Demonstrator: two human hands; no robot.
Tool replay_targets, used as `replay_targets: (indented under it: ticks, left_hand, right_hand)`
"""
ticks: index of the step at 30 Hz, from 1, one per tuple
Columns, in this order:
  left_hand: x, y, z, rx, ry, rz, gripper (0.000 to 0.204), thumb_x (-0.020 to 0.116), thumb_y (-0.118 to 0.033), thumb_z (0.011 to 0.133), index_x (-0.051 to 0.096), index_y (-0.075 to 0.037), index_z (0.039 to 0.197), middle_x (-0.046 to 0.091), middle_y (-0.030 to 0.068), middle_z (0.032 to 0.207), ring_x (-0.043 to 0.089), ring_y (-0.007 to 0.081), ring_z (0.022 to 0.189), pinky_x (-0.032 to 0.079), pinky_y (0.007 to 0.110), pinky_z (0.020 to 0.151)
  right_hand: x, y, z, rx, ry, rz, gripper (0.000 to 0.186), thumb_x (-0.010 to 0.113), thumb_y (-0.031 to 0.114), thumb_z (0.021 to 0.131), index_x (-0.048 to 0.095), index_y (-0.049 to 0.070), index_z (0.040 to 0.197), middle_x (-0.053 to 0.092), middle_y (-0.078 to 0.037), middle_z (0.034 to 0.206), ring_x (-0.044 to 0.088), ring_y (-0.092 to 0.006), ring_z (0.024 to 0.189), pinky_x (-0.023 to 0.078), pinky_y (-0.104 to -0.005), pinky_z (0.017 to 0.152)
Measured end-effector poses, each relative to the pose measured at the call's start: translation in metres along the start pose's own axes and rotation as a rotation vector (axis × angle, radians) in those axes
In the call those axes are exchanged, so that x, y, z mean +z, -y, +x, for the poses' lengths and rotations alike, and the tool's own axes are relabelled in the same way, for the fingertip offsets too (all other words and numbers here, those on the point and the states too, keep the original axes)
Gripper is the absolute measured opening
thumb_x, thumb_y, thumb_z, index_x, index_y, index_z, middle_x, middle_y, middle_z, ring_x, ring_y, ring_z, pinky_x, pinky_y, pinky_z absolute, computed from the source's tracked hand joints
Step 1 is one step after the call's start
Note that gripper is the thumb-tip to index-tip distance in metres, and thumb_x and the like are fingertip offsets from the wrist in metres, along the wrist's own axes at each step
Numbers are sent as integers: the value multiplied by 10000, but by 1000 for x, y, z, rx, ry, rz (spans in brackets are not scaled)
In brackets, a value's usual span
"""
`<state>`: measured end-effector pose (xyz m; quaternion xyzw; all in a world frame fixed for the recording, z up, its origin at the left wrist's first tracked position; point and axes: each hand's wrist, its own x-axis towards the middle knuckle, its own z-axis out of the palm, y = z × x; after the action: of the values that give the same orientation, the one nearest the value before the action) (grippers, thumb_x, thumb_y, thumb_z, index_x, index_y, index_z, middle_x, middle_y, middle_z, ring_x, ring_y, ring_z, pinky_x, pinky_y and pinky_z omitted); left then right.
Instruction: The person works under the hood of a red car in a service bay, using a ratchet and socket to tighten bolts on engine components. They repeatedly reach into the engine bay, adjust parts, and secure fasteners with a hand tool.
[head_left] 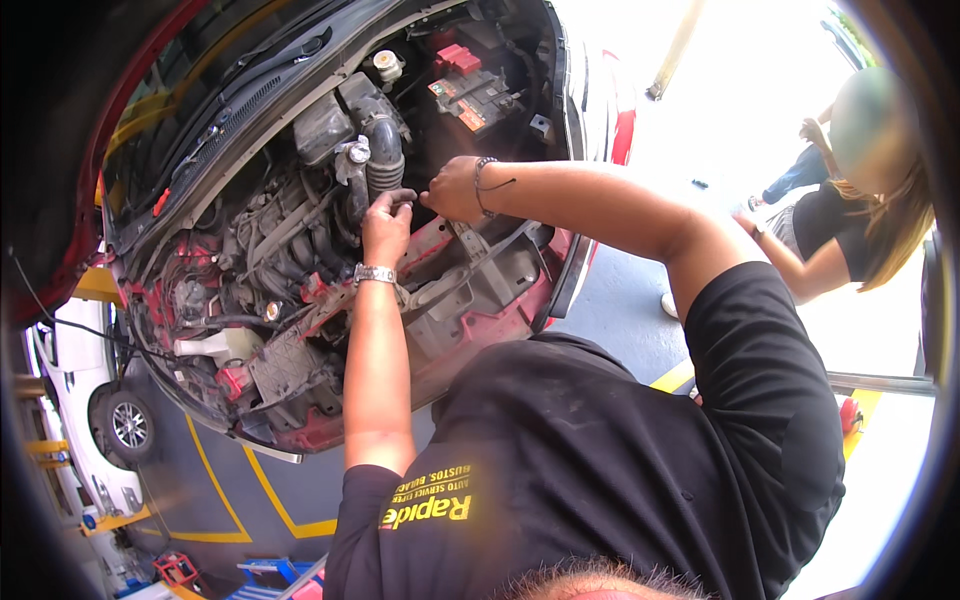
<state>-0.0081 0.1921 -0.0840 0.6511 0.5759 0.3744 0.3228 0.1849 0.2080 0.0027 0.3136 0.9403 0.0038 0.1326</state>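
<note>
The head view looks from the left of two fisheye cameras worn side by side on the person's head, facing steeply downward. It sits close above the black short-sleeved cloth shirt [600, 430], which looms large along the lower edge. The bare left forearm [378, 350] and bare right forearm [590, 193] reach up from there into the grimy, red-edged metal engine bay [290, 225], near and left of centre. The wide lens takes in the white wheeled vehicle [75, 370] farther off, bending straight edges toward its dark, rounded rim.
</note>
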Motion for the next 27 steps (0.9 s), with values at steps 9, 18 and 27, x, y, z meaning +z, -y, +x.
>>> replay_targets:
  ticks: [9,18,27]
  left_hand:
    - [42,7,-11,287,194,76,331,768,-237,796,685,-5,1017,721,182,939,691,346,871,523,412,773]
    - [49,34,-2,563,132,466,257,754,-226,792,725,-4,918,719,189,906,679,384,880,512,470,769]
    - [48,10,-11,435,98,432,257,773,-208,798,735,-9,957,723,201,980,664,416,940,503,491,833]
  right_hand:
    - [16,-4,16,-10,-96,-59,233,614,288,825,781,146,902,757,-68,945,727,-255,938,589,-404,763]
    - [42,34,43,601,-230,45,148,669,296,781,782,203,801,738,-5,808,724,-196,781,575,-402,649]
    - [43,10,39,312,-202,164,171,658,261,798,790,176,866,745,-34,829,731,-227,812,582,-365,675]
